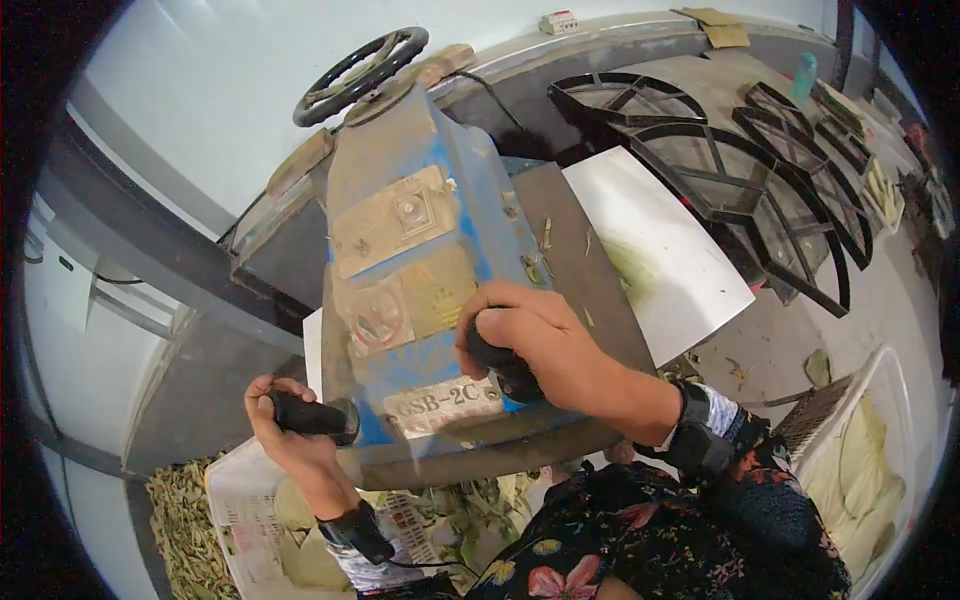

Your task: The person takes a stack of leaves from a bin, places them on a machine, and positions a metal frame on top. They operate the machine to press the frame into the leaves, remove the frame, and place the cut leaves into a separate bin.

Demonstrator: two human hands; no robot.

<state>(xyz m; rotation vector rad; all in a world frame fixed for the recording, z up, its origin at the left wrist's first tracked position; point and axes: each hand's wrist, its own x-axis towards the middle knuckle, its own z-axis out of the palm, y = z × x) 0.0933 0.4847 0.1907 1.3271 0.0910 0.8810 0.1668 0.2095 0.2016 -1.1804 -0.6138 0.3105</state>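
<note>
A dusty blue machine with brass plates and a label reading "GSB-2C" stands in front of me. My left hand is closed around a black handle sticking out of its left side. My right hand grips a second black handle at the machine's front right. A black handwheel tops the machine at the far end. Both wrists wear black bands.
A white sheet lies on the bed right of the machine. Black metal frames lean further right. A white crate with pale leaves stands at lower right, a bag and green leaf scraps at lower left.
</note>
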